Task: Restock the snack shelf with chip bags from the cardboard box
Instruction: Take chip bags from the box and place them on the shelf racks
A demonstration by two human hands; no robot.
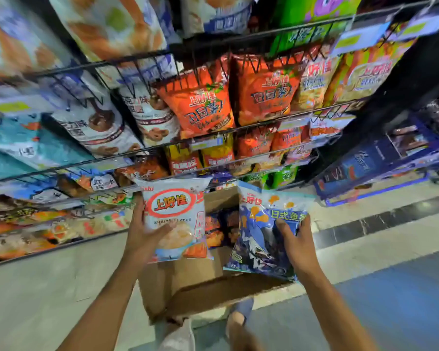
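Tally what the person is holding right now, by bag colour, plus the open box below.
White shrimp flakes bag in left hand: 1
Blue bag in right hand: 1
Cardboard box: 1
Total: 3

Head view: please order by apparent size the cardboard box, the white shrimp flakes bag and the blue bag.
1. cardboard box, clearly the largest.
2. white shrimp flakes bag and blue bag: they look about alike. Both are held up nearer the camera and the hands cover part of them, so I do not rank them.
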